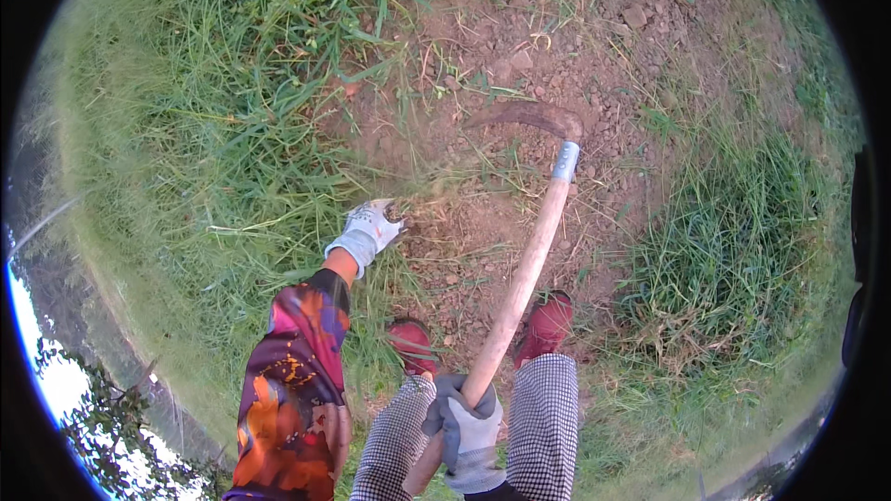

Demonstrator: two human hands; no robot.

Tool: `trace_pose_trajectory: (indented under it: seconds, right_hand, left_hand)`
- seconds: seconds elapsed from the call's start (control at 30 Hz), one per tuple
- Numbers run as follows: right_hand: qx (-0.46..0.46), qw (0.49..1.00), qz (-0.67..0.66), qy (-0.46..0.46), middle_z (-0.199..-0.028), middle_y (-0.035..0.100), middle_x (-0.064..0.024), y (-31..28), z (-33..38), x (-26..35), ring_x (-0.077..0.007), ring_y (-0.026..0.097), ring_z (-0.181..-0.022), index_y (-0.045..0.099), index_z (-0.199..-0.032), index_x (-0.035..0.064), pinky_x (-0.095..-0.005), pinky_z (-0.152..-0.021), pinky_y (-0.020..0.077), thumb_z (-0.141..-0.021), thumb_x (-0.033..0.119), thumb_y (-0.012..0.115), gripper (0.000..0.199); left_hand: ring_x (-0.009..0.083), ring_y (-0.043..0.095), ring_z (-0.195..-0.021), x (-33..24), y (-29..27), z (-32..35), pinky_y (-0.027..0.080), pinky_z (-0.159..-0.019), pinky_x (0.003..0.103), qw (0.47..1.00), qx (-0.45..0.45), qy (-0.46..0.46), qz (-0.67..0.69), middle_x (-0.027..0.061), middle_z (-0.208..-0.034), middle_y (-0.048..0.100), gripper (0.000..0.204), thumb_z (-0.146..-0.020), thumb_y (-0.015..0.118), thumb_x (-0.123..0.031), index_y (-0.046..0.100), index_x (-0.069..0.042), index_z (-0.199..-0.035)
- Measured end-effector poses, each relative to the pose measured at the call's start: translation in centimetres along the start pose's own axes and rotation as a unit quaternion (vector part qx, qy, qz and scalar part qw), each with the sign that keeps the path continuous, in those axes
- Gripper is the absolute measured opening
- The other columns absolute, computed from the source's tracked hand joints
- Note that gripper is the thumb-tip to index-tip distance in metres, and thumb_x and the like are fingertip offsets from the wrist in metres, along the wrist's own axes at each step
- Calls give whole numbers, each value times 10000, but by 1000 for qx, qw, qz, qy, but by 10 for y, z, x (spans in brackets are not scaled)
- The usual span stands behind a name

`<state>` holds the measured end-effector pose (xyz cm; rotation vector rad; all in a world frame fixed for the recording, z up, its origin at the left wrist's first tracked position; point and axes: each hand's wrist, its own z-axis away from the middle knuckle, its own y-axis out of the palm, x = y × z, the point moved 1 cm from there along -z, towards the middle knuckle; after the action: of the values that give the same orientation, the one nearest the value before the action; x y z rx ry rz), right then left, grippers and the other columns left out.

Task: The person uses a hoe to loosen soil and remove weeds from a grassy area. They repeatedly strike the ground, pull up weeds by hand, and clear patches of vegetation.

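Note:
My right hand (473, 441), in a grey and white work glove, is wrapped round the wooden handle (522, 283) of a long-handled sickle. The handle slants up and away to a metal collar (565, 162). Beyond it the rusty curved blade (534, 115) points left, just over the bare soil. My left hand (368, 230), gloved in white and grey, reaches out at the edge of the tall grass (269, 130). Its thumb and fingers look parted, with a dark gap between them. Blurred grass blades (441, 181) hang beyond the fingertips; I cannot see them gripped.
My feet in red shoes (548, 323) stand apart on reddish, stony soil (473, 292). A dense grass clump (729, 255) grows at the right. Cut grass bits and stones (636, 17) lie scattered ahead. Trees (121, 427) show at the lower left rim.

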<state>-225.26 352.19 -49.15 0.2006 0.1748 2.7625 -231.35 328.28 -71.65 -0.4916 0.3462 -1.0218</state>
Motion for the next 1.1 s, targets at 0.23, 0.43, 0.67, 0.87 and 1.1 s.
trace_pose_trajectory:
  seconds: [0.23, 0.43, 0.67, 0.87, 1.1]
  right_hand:
    - [-27, 999, -40, 6, -540, 500, -45, 3, 2, -1, -136, 477, -397, 518, -876, 9, -234, -364, 397, -781, 71, 569, 125]
    - [-7, 997, -71, 43, -529, 490, -46, 2, 5, 6, -128, 469, -397, 520, -880, 6, -243, -366, 394, -795, 69, 567, 116]
    - [-17, 997, -69, -13, -531, 493, -43, -5, 2, 21, -130, 475, -399, 517, -896, -8, -251, -378, 409, -803, 61, 560, 124]
    - [-11, 992, -124, 2, -539, 497, -45, -16, 1, 18, -139, 488, -410, 516, -912, -15, -251, -381, 416, -798, 46, 555, 135]
    - [-24, 994, -102, 23, -556, 519, -53, -19, 6, 31, -142, 498, -418, 521, -927, -11, -248, -389, 425, -786, 46, 555, 156]
  left_hand:
    - [266, 565, -934, 88, 47, 126, 390, -869, 385, 941, 257, -101, -195, 97, -972, 614, 396, -774, 468, -304, 540, -104, -1108]
    - [277, 526, -986, 23, 33, 96, 377, -865, 391, 920, 171, 201, -291, 162, -1144, 512, 536, -746, 495, -202, 416, -105, -1268]
    - [358, 412, -1165, -105, -19, 6, 373, -953, 402, 972, -44, 219, -73, 208, -1379, 249, 881, -652, 688, -347, 235, -62, -1351]
    - [284, 479, -1111, -91, 7, -70, 393, -937, 348, 993, -103, -23, 54, 134, -1216, 495, 711, -640, 697, -365, 430, -88, -1238]
    - [298, 515, -1067, -106, -16, -80, 408, -916, 359, 999, -19, -35, -22, 143, -1163, 537, 560, -681, 653, -370, 512, -167, -1184]
